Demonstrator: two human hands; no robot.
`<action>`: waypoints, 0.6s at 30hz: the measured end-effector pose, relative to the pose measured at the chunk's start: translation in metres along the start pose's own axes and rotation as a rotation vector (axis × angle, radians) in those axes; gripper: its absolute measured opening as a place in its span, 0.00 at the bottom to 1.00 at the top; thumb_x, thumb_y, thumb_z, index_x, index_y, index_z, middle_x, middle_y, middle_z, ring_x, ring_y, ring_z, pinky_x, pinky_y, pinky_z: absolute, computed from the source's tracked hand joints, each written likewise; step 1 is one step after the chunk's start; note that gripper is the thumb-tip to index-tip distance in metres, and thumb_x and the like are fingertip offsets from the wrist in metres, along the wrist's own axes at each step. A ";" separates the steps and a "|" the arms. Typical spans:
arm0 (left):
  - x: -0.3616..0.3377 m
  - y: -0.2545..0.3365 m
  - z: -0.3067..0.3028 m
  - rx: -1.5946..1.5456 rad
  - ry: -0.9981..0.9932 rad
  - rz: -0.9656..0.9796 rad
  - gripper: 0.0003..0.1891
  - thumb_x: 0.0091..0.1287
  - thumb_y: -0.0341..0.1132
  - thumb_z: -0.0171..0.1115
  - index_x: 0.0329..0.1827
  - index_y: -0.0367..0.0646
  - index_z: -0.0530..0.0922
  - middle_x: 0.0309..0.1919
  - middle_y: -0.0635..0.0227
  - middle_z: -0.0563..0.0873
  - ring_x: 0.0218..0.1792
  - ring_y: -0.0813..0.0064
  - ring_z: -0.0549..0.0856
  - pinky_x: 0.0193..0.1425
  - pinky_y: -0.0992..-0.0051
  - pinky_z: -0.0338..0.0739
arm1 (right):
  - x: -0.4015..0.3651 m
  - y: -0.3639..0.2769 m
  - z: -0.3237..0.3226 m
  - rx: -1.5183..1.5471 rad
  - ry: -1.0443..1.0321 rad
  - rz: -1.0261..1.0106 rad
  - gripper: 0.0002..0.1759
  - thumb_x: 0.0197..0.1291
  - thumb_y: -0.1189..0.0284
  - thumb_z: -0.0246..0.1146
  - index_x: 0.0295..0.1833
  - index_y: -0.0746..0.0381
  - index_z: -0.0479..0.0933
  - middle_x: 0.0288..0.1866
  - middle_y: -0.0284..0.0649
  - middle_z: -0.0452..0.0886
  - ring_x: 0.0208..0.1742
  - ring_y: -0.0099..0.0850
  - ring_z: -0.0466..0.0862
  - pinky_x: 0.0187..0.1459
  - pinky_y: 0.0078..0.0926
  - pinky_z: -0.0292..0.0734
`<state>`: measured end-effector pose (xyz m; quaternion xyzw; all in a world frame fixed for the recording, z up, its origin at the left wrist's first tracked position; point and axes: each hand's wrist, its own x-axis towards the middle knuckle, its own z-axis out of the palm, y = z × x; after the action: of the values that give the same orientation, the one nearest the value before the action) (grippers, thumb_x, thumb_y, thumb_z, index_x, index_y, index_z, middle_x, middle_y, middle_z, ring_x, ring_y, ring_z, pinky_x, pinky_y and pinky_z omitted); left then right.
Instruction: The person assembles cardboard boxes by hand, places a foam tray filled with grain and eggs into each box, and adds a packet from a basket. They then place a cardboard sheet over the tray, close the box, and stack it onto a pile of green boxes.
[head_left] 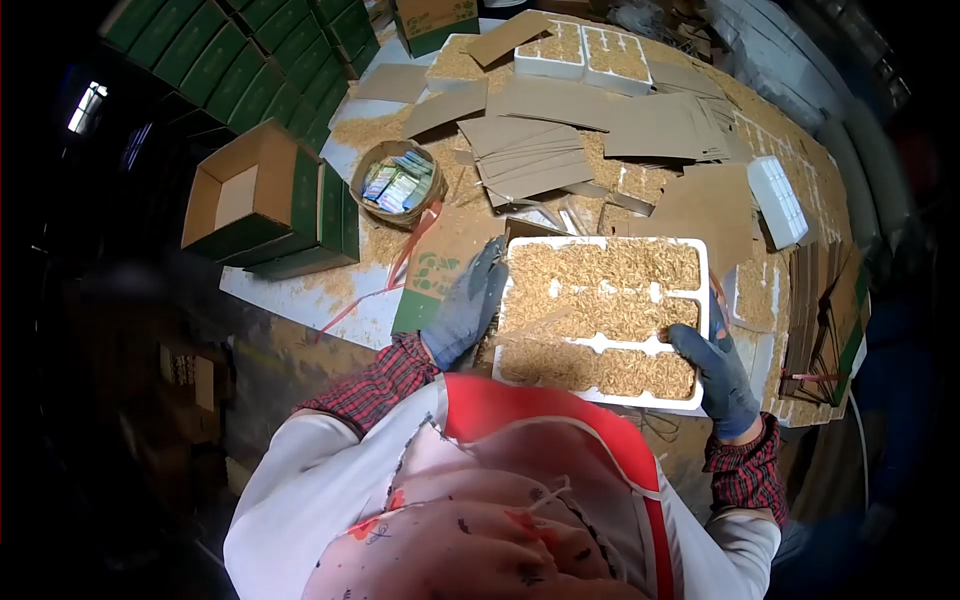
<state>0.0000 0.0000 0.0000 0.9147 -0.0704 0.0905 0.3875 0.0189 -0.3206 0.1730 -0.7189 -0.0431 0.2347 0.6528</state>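
A white foam tray (703, 320) is in front of my chest, its long compartments filled with pale wood shavings (600, 265). My right hand (728, 380), in a blue-grey glove, grips the tray's right edge, thumb over the rim and the other fingers mostly hidden behind it. Along the left edge, my gloved left hand (467, 310) presses its fingers against the tray's side; the fingertips point away from me. A brown and green printed carton (440, 265) lies just beyond the left hand, partly hidden by the tray.
Flat cardboard sheets (530, 160) and loose shavings cover much of the white table. A round basket (436, 190) with small colourful packets stands at left, beside an open green carton (240, 195). More foam trays (550, 68) are at the back; green cartons (215, 65) are stacked far left.
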 end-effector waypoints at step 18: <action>0.126 -0.208 -0.095 0.435 0.040 -0.544 0.27 0.68 0.53 0.56 0.64 0.47 0.76 0.58 0.51 0.82 0.59 0.53 0.81 0.63 0.60 0.74 | 0.112 0.088 0.049 -1.811 -0.175 0.395 0.35 0.56 0.57 0.70 0.62 0.69 0.74 0.49 0.47 0.84 0.46 0.44 0.87 0.42 0.35 0.84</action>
<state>0.1535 0.2048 -0.0519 0.9592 0.2044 0.0149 0.1946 0.0771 -0.2472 0.0549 -0.9282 -0.1360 0.2719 -0.2144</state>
